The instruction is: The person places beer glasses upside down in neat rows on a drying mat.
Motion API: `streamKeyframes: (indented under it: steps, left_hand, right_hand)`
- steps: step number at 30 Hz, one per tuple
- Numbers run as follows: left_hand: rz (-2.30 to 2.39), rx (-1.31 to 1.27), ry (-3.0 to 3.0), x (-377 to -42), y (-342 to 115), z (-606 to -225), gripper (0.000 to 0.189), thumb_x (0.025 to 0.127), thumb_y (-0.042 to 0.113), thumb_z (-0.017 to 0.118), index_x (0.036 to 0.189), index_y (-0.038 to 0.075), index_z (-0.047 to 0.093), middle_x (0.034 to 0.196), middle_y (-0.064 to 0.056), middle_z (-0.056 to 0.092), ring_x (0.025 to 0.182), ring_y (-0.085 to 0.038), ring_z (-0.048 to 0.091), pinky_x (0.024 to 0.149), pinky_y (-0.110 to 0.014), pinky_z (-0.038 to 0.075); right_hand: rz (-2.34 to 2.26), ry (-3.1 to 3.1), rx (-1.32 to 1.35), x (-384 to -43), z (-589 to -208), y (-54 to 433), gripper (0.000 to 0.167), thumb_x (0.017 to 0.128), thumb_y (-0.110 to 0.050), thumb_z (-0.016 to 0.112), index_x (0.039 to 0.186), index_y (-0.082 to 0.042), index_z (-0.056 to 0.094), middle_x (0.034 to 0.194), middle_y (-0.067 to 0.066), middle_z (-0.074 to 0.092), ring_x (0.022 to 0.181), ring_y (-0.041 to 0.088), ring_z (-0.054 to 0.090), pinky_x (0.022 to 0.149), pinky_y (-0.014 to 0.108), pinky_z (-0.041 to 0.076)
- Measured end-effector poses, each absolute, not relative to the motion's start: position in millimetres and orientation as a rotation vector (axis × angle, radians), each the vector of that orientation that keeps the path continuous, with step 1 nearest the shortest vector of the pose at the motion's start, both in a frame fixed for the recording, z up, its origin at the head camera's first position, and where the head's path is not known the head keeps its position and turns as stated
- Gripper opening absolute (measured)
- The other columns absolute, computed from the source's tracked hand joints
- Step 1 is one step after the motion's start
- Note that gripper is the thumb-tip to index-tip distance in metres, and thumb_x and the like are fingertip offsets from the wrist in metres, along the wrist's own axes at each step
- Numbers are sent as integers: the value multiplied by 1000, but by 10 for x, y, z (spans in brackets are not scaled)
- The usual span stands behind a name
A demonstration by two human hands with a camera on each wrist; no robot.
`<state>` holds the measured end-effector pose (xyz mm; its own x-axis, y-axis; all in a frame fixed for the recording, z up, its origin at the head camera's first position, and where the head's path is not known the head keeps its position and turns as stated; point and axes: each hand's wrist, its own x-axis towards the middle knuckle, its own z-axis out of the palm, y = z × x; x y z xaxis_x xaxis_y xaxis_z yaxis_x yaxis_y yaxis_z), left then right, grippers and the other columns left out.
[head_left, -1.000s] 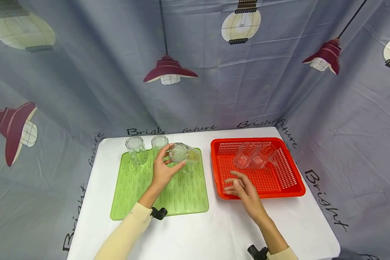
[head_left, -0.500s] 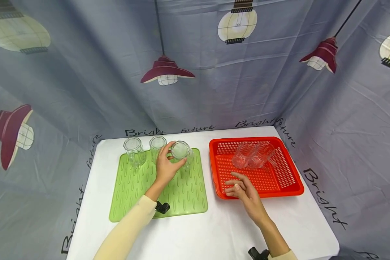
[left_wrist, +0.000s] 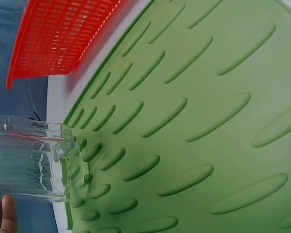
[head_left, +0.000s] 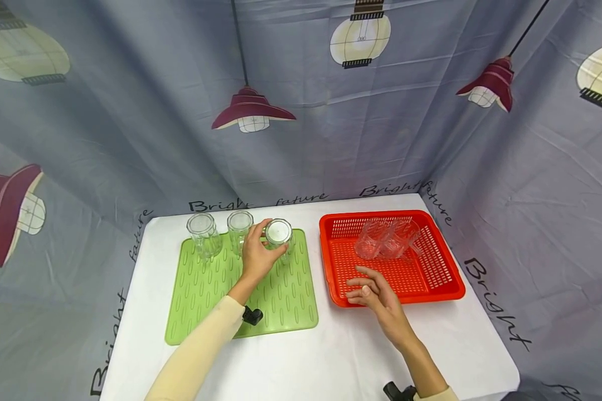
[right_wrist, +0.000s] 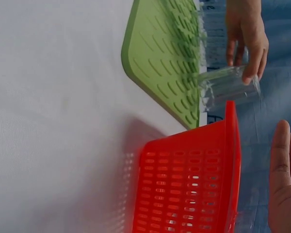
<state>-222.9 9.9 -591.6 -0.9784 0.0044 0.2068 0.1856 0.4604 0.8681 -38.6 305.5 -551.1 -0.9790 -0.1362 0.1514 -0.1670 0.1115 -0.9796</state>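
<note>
My left hand (head_left: 258,257) grips a clear glass mug (head_left: 279,233) by its upper part, fingers on the far side and thumb on the near side. The mug stands bottom up at the back right of the green drying mat (head_left: 286,303); in the left wrist view its lower end (left_wrist: 63,160) meets the mat's ridges. To its left are two more upturned glass mugs, the middle one (head_left: 239,225) and the left one (head_left: 203,234). My right hand (head_left: 383,306) hovers at the front left of the red basket (head_left: 401,283), fingers loosely bent, holding nothing.
Two clear glass mugs, one (head_left: 373,239) beside the other (head_left: 400,239), lie tilted at the back of the basket. A white-covered table (head_left: 301,362) carries mat and basket. Grey printed curtain (head_left: 301,161) hangs behind and at the sides.
My left hand has turned the glass mug from a sideways tilt to bottom up and lowered it onto the mat. The right hand has stayed by the basket.
</note>
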Motion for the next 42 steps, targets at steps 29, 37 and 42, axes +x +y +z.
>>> streamKeyframes:
  steps: [29,37,42]
  left_hand:
    - [-1421,-75,-2520,-2333,322,-6000,74,91,29,86,156,16,52,142,-12,64,121,-35,61,96,-52,55]
    - [-1453,-55,-2476,-2360,372,-6004,72,93,31,84,155,13,52,147,-12,62,121,-37,61,98,-54,54]
    - [-1479,0,-2494,-2365,369,-6028,71,94,35,84,154,15,52,148,-9,61,124,-33,61,99,-52,55]
  right_hand:
    - [2102,-2299,320,-362,-5557,3062,47,115,-6,40,162,-1,35,135,13,65,112,34,75,100,32,66]
    - [2101,-2299,299,-347,-5552,3065,48,115,-7,41,162,-2,36,136,19,64,112,33,75,100,32,66]
    - [2092,-2298,297,-347,-5552,3081,48,115,-6,41,162,1,35,136,25,62,111,31,75,100,32,66]
